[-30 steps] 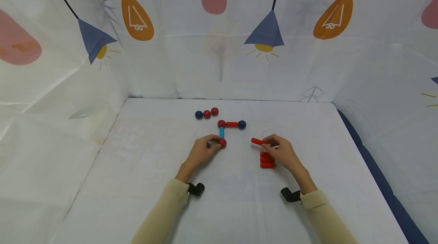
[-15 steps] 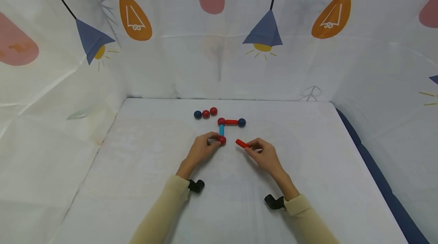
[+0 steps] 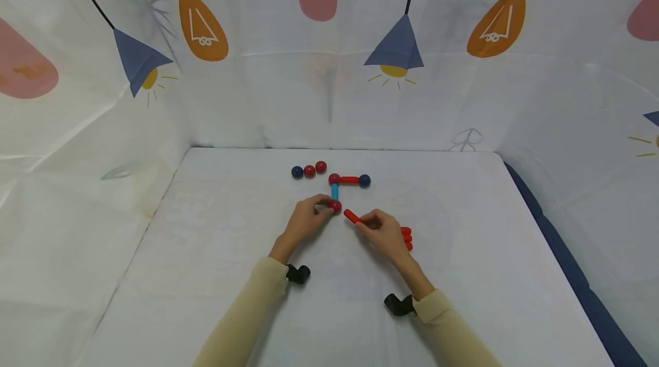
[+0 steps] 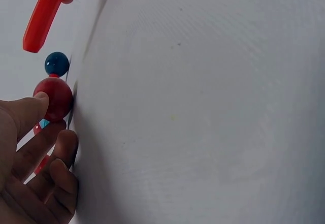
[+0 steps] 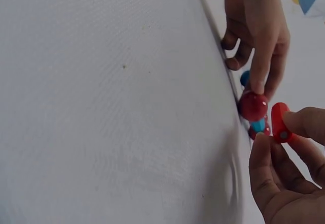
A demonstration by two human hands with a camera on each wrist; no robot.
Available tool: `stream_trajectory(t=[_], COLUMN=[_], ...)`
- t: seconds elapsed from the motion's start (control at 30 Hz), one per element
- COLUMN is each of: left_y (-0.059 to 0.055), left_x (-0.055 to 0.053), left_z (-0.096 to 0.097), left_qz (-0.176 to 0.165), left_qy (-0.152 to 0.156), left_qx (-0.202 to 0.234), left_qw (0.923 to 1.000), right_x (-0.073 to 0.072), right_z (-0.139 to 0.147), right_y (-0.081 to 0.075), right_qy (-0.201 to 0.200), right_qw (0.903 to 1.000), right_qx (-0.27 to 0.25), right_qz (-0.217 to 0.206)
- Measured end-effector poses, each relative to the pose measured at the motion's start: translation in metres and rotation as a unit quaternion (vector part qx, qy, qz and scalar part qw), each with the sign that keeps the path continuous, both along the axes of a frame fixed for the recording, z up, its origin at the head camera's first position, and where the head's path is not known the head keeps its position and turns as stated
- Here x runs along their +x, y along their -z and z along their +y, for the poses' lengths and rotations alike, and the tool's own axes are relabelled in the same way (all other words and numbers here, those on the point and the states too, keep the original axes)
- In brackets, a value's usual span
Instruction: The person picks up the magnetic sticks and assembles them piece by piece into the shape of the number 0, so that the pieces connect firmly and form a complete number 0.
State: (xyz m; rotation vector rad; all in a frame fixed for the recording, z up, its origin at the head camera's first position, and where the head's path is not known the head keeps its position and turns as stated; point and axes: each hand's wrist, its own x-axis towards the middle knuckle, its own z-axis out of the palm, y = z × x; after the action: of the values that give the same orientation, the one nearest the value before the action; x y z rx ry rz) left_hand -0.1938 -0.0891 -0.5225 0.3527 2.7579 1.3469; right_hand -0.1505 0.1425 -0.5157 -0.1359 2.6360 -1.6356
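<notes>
My left hand point(image 3: 305, 223) pinches a red ball point(image 4: 54, 99) between thumb and fingers, at the near end of a blue rod point(image 3: 334, 191). That rod runs away from me to a second red ball point(image 3: 334, 179). From there a red rod point(image 3: 349, 180) leads right to a dark blue ball point(image 3: 364, 180). Between thumb and fingers my right hand point(image 3: 383, 235) holds a loose red rod point(image 3: 352, 216), tilted, its free tip just right of the pinched ball and apart from it. A small grey disc shows on this rod's end in the right wrist view.
Behind the joined pieces lie a loose dark blue ball point(image 3: 297, 172) and two red balls, one of them a red ball point(image 3: 321, 167) at the right. Several red rods point(image 3: 407, 231) are stacked right of my right hand, partly hidden by it. A white sheet covers the table point(image 3: 206, 298).
My right hand has moved left with the red rod, bringing its tip close to the pinched ball. The joined pieces and left hand have shifted slightly away from me.
</notes>
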Motion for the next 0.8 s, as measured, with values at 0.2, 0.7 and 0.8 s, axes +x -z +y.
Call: stream_trajectory(t=[0.2,0.7,0.8], left_y=[0.001,0.006,0.005], left_x=[-0.005,-0.008,-0.008], left_z=[0.002,0.001,0.002], left_qz=[0.003,0.008,0.008], left_qy=[-0.01,-0.041,-0.041], left_qx=[0.001,-0.003,-0.002], left_qw=[0.9999,0.9991,0.9991], right_x=[-0.002,-0.01,-0.011], right_z=[-0.008,-0.022,-0.026], right_y=[0.002,0.005,0.004], right_qy=[0.009,0.004,0.008], right_qw=[0.9999,0.9999,0.9999], right_qx=[0.006,0.009,0.012], right_qz=[-0.001,0.005,-0.005])
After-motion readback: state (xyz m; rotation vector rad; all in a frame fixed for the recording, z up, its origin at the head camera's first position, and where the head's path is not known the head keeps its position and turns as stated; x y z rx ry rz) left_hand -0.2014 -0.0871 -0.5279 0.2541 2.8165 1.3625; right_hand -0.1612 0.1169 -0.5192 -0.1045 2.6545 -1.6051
